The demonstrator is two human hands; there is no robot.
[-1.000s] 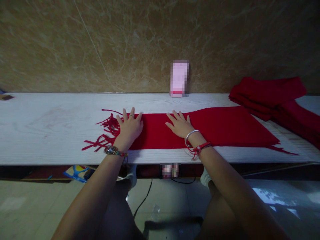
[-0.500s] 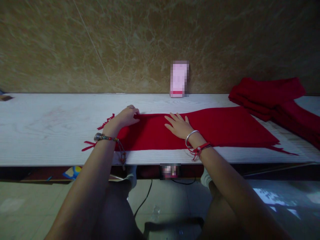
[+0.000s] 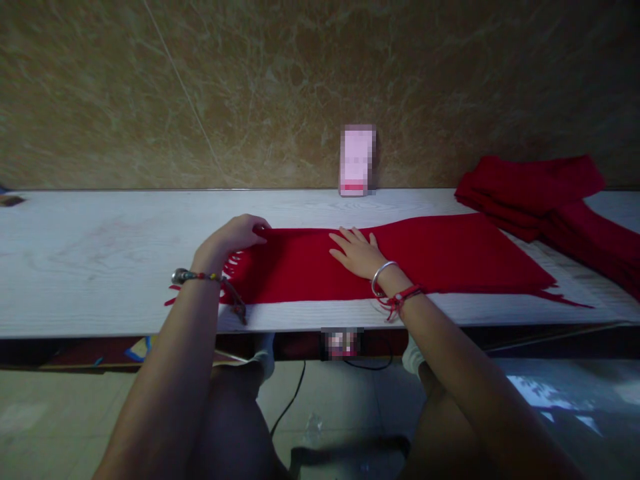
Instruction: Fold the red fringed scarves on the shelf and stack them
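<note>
One red scarf [image 3: 300, 270] lies flat on the counter [image 3: 100, 267]. Left hand [image 3: 237, 233] has shifted from spread flat to curled at the scarf's far edge; grip cannot be determined. Right hand [image 3: 357, 255] lies open on the scarf's middle, apparently steadying it for edge handling.

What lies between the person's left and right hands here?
In the head view, a smooth stretch of red cloth lies between the left hand, at its far edge, and the right hand, spread on top.
</note>
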